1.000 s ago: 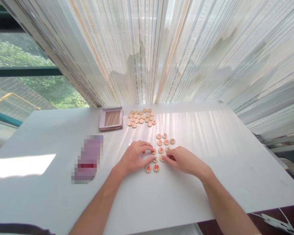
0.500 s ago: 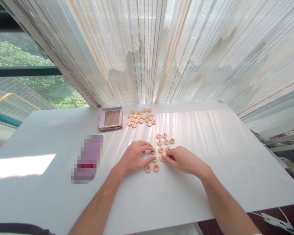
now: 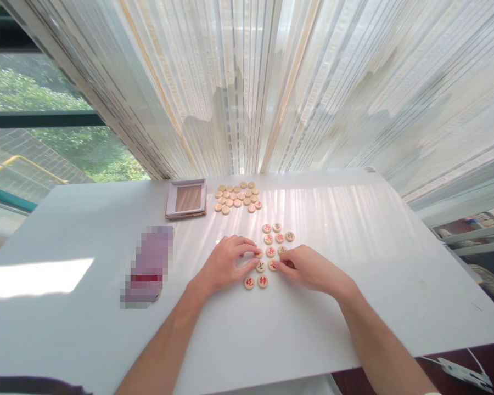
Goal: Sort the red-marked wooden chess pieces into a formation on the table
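Observation:
Round wooden chess pieces (image 3: 271, 247) with red and black characters lie face up in a small cluster on the white table (image 3: 354, 285). My left hand (image 3: 226, 264) rests on the table left of the cluster, fingers curled, fingertips touching a piece at its left edge. My right hand (image 3: 307, 269) lies on the right side, its fingers pinched on a piece at the cluster's lower right. Two red-marked pieces (image 3: 256, 282) sit just below my left fingertips.
A second group of wooden pieces (image 3: 236, 198), mostly blank side up, lies farther back beside a shallow open box (image 3: 186, 198). A blurred purple object (image 3: 148, 266) lies to the left. Striped curtains hang behind the table, and a window shows at the left.
My left thumb has drawn back slightly, uncovering a black-marked piece. Otherwise both hands stay in place.

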Demonstrator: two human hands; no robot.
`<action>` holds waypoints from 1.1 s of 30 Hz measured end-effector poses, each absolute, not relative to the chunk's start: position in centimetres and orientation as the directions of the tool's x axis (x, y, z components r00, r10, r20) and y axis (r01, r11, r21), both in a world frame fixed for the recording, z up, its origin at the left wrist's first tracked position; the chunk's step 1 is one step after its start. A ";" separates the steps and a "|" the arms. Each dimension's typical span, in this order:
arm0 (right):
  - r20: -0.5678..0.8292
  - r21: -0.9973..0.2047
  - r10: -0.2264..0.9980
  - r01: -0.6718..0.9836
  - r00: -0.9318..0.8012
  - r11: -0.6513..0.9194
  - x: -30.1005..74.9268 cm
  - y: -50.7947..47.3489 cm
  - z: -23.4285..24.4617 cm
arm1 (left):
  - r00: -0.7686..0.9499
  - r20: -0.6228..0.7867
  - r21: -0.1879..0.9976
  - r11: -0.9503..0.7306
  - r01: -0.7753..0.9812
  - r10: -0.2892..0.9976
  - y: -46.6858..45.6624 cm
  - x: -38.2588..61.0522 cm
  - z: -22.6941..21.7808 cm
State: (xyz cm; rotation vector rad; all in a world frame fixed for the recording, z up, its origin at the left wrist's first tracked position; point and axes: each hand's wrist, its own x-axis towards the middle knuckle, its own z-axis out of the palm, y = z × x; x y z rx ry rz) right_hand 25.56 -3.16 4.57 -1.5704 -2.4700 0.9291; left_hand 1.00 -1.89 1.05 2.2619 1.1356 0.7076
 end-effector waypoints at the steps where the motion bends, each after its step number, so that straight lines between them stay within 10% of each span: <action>1: -0.253 -0.522 0.843 0.801 -0.475 0.294 25.6 -3.2 4.6 | 0.515 0.220 0.641 -0.521 0.564 0.828 -1.9 1.0 1.0; 33: -0.084 -0.647 0.881 0.698 -0.465 0.307 25.3 -2.5 5.4 | 0.490 0.220 0.651 -0.501 0.570 0.844 -1.9 1.2 1.3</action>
